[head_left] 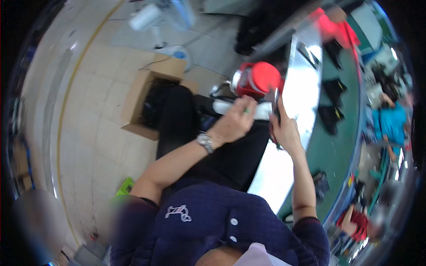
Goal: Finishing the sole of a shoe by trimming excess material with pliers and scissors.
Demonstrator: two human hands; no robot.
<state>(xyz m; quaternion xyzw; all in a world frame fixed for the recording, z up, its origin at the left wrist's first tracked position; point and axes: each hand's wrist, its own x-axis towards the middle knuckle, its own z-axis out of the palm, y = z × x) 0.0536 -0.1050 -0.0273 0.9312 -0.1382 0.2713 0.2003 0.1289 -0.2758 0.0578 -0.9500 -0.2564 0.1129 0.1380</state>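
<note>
My right hand (286, 131) is closed round a metal hand tool (274, 98) with a dark grip; blur hides its exact kind. To its left, my left hand (235, 120) has its fingers pinched together, and what they hold, if anything, cannot be made out. Between and behind both hands lies a white, elongated piece (262, 111) above my lap. Just beyond my fingers stands a red piece of equipment with a round red top (265, 76) and a silvery part on its left side.
A shiny metal ledge (303, 93) runs along my right, beside a green conveyor belt (326, 142) carrying black boots (330, 119). An open cardboard box (135, 104) with black contents stands left of my knee. A fan (175, 15) stands beyond it. Other people work at the far right.
</note>
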